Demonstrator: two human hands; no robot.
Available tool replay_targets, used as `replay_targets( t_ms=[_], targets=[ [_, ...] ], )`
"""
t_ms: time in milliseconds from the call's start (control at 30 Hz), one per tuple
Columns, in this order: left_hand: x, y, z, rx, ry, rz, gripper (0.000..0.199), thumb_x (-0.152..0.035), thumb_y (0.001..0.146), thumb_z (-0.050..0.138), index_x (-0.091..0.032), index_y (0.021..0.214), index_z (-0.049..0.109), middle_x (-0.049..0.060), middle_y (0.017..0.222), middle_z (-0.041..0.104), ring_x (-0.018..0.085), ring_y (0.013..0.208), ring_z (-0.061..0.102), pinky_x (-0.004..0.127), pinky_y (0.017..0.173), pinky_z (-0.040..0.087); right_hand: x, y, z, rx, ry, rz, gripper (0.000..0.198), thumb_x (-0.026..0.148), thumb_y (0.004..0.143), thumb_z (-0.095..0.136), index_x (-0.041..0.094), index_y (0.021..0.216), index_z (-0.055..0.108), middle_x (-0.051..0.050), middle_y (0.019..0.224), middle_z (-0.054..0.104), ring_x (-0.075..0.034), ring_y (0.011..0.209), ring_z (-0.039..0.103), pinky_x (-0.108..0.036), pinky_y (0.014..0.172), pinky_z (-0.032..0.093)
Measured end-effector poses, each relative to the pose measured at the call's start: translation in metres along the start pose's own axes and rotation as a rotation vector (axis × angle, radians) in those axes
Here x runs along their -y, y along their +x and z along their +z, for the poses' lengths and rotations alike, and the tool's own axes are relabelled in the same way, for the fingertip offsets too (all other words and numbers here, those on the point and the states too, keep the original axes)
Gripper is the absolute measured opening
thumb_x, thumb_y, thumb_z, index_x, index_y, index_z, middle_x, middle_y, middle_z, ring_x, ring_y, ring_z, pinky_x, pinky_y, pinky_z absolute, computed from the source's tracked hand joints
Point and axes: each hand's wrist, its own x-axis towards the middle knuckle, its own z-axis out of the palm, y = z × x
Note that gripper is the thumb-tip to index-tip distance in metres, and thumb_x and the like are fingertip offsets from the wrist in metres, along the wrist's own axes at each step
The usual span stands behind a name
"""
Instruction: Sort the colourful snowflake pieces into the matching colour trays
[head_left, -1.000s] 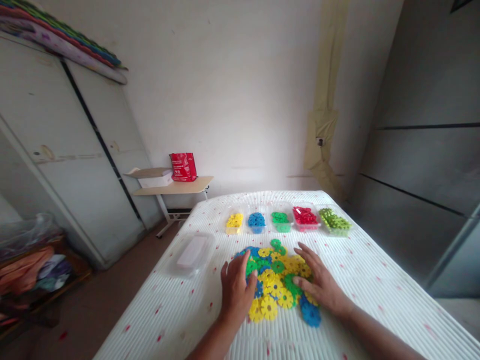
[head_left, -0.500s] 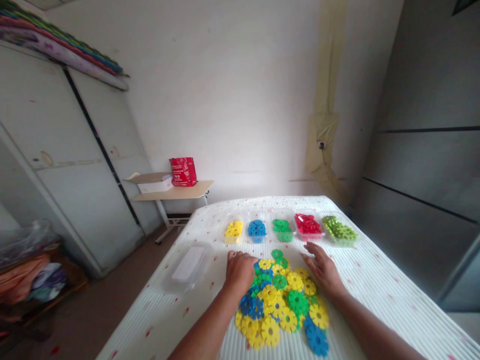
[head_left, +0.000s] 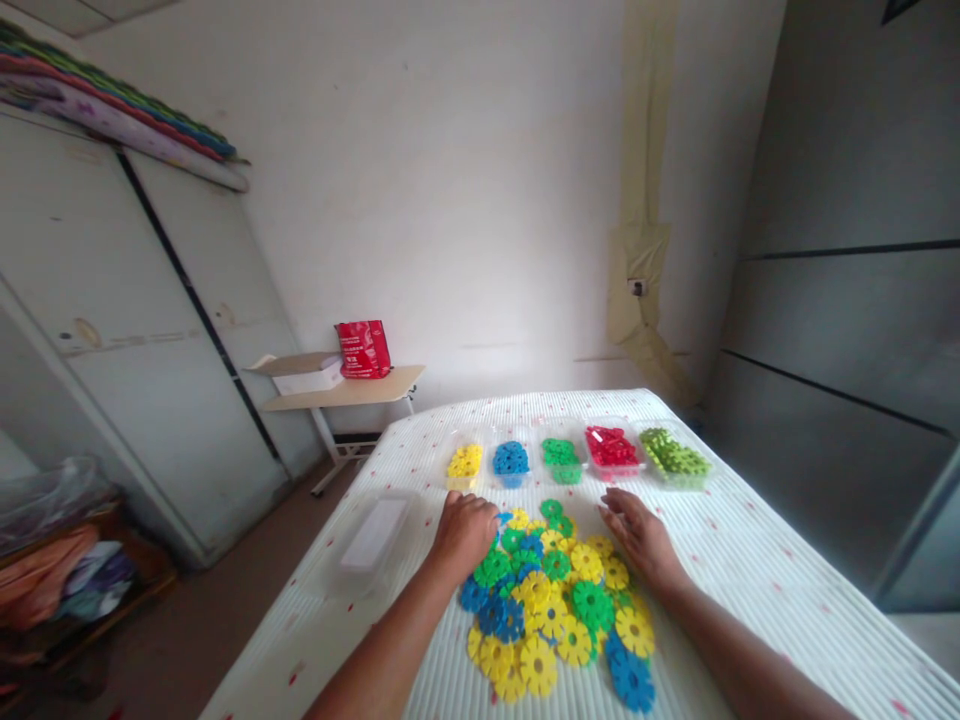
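Observation:
A loose pile of flower-shaped plastic discs (head_left: 551,615) in yellow, green and blue lies on the table between my hands. My left hand (head_left: 465,530) rests at the pile's upper left edge, fingers curled under; whatever they may hold is hidden. A blue disc (head_left: 504,521) shows right beside its fingertips. On the other side, my right hand (head_left: 641,540) lies along the pile's upper right edge, fingers loosely stretched and apart, with nothing visible in them. A green disc (head_left: 551,508) lies at the top of the pile, between both hands.
Beyond the pile stand clear tubs of yellow pieces (head_left: 465,464), blue pieces (head_left: 511,460), green pieces (head_left: 561,458), red pieces (head_left: 611,448) and light green pieces (head_left: 673,455). A clear plastic container (head_left: 375,535) sits at the left. A side table (head_left: 375,388) bears a red bag (head_left: 364,350).
My left hand has shifted left, away from the pile, uncovering green and blue discs along its left side. My right hand has stayed nearly in place. The view has tilted slightly.

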Motion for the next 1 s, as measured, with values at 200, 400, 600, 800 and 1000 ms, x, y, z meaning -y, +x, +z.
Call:
replay_targets(
  t_ms=[200, 400, 600, 800, 1000],
  targets=[
    [0.003, 0.002, -0.007, 0.023, -0.073, -0.004, 0.023, -0.027, 0.082, 0.046, -0.018, 0.070, 0.063, 0.007, 0.078, 0.068, 0.020, 0.084, 0.058, 0.033, 0.080, 0.030, -0.001, -0.001, 0.000, 0.011, -0.034, -0.015, 0.036, 0.045, 0.083, 0.042, 0.018, 0.096, 0.063, -0.012, 0.103, 0.064, -0.022, 0.093, 0.062, -0.036, 0.082, 0.051],
    [0.015, 0.014, -0.002, 0.043, -0.259, -0.111, 0.032, -0.032, 0.080, 0.044, -0.017, 0.055, 0.057, -0.001, 0.054, 0.056, 0.013, 0.057, 0.052, 0.023, 0.054, 0.028, 0.000, -0.001, 0.001, 0.019, -0.045, -0.003, 0.036, 0.044, 0.084, 0.041, 0.018, 0.093, 0.063, -0.012, 0.103, 0.064, -0.023, 0.095, 0.061, -0.036, 0.084, 0.050],
    [0.024, 0.046, 0.004, 0.038, -0.467, -0.265, 0.032, -0.031, 0.077, 0.046, -0.015, 0.051, 0.056, -0.004, 0.042, 0.049, 0.009, 0.043, 0.047, 0.020, 0.045, 0.028, 0.006, -0.001, -0.001, 0.037, -0.051, -0.022, 0.034, 0.043, 0.083, 0.041, 0.019, 0.089, 0.064, -0.011, 0.101, 0.065, -0.022, 0.093, 0.062, -0.035, 0.083, 0.049],
    [0.023, 0.093, 0.002, -0.121, -0.568, -0.462, 0.035, -0.030, 0.083, 0.040, -0.010, 0.100, 0.063, 0.004, 0.066, 0.068, 0.012, 0.058, 0.061, 0.019, 0.053, 0.041, 0.008, 0.000, -0.003, 0.042, -0.077, -0.028, 0.035, 0.043, 0.083, 0.040, 0.018, 0.086, 0.064, -0.011, 0.098, 0.065, -0.022, 0.091, 0.062, -0.034, 0.082, 0.049],
    [0.022, 0.076, -0.004, -0.209, -0.526, -0.502, 0.027, -0.019, 0.078, 0.046, -0.015, 0.094, 0.067, 0.005, 0.079, 0.071, 0.015, 0.078, 0.064, 0.023, 0.069, 0.044, 0.006, 0.000, -0.003, 0.067, -0.071, -0.033, 0.032, 0.040, 0.084, 0.039, 0.020, 0.086, 0.064, -0.010, 0.098, 0.065, -0.022, 0.093, 0.061, -0.035, 0.083, 0.048]
  ],
)
